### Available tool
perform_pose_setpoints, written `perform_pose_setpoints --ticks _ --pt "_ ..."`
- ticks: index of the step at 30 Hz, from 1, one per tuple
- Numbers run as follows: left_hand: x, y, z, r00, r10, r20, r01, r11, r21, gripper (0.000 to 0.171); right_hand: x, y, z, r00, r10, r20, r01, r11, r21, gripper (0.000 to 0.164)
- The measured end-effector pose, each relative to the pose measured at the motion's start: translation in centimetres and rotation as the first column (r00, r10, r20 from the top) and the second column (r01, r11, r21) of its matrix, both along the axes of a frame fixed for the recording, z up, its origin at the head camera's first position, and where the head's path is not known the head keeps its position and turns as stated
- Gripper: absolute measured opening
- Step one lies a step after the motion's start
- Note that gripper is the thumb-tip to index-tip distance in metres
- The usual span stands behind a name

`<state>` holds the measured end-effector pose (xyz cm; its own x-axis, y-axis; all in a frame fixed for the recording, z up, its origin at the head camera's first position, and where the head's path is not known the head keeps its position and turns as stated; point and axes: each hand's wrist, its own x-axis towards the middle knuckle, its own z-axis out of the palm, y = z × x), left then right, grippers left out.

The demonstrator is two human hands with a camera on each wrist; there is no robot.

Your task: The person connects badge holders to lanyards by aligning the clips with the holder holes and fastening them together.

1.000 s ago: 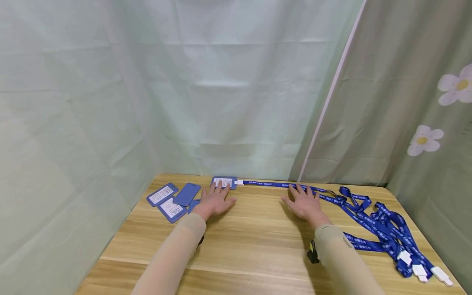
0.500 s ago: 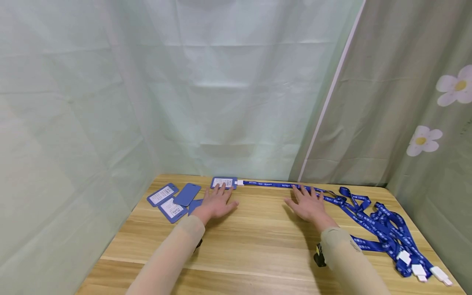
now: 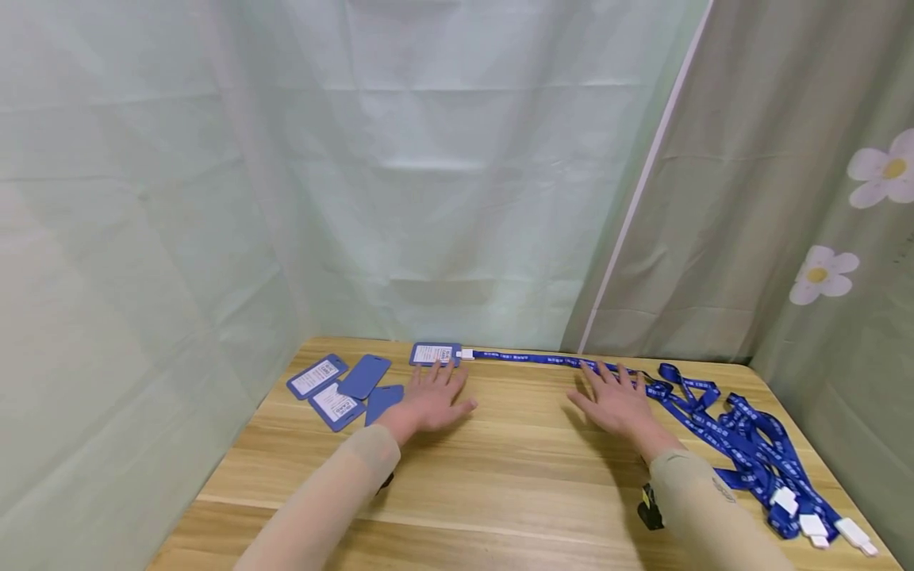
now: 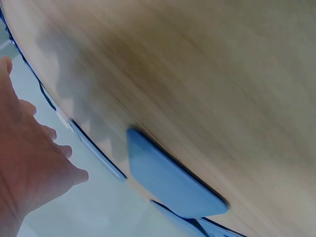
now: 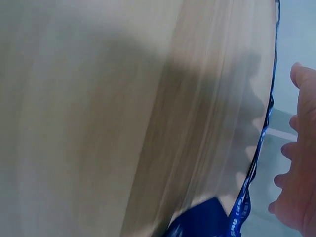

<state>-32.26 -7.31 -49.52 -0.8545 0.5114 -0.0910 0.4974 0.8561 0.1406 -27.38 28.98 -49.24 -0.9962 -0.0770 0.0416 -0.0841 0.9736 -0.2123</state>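
My left hand hovers with spread fingers over the table, its fingertips just short of a blue badge holder near the back edge. A white clip joins that holder to a blue lanyard stretched along the back edge. My right hand, fingers also spread, is held above the table, its fingertips overlapping the lanyard in the head view. Both hands are empty. In the left wrist view, a loose blue badge holder lies beneath the left hand; its shadow falls on the wood.
Several loose badge holders lie at the left, some overlapping. On the right is a tangle of blue lanyards with white clips near the front right. A pale curtain hangs right behind the wooden table.
My right hand has drifted right and slightly toward me, and my left hand has moved a little right and back. The badge holders and lanyards lie as before.
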Motion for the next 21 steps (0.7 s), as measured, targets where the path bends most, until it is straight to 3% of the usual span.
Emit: perform_pose_setpoints --ticks 7,21 --pt "0.8 0.8 -0.3 0.997 -0.067 -0.028 0.066 0.998 -0.007 0.076 1.5 1.6 -0.2 0.999 0.035 -0.034 -0.035 0.999 0.013 0.081" --pt "4.4 3.6 0.1 0.976 -0.215 -0.025 0.214 0.976 -0.035 0.077 4.6 4.4 0.0 0.996 0.045 -0.076 -0.042 0.999 0.034 0.081"
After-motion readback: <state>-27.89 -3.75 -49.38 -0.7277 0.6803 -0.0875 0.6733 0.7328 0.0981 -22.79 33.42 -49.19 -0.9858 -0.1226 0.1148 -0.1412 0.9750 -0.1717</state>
